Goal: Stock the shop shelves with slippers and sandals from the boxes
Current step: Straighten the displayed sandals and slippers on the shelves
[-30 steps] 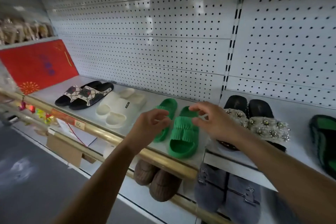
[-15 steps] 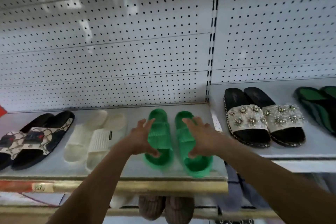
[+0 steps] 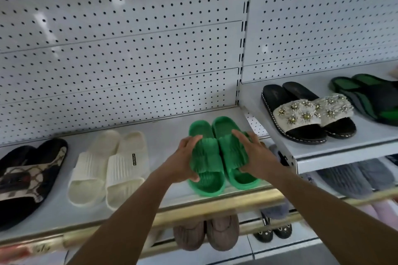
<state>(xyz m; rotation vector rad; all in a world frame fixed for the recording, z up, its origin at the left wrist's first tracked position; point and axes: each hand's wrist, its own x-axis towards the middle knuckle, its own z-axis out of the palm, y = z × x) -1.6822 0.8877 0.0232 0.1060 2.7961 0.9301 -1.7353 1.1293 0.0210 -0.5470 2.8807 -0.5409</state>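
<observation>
the shelf (image 3: 163, 135) is a white metal board backed by white pegboard (image 3: 129, 49), with a brass-coloured rail (image 3: 215, 206) along its front edge. at far left lies a pair of black slides with patterned straps (image 3: 25, 176). just beside them, a pair of cream ribbed slides (image 3: 107, 168) lies toes toward the rail; one strap carries a small dark label. to the right, a second shelf section (image 3: 344, 146) sits slightly higher. it holds a pair of black sandals with beaded flower straps (image 3: 305, 114) and, further right, a dark green and black pair (image 3: 370, 97) cut by the frame edge. below the rail, a lower shelf holds brown plush slippers (image 3: 206, 232), small black shoes (image 3: 273, 230) and grey slippers (image 3: 353, 176), all partly hidden by the rail and the forearms.

the pair of green slides (image 3: 217, 157) lies on the shelf between the cream pair and the raised section, toes at the rail, heels toward the pegboard, the two slides touching side by side. each has a thick moulded sole, an open toe and a wide ribbed strap.

the left hand (image 3: 183, 159) grips the outer side of the left slide, fingers over the strap and thumb near the toe. the right hand (image 3: 256, 155) grips the outer side of the right slide likewise. the hands stand apart, with the pair clamped between them.
</observation>
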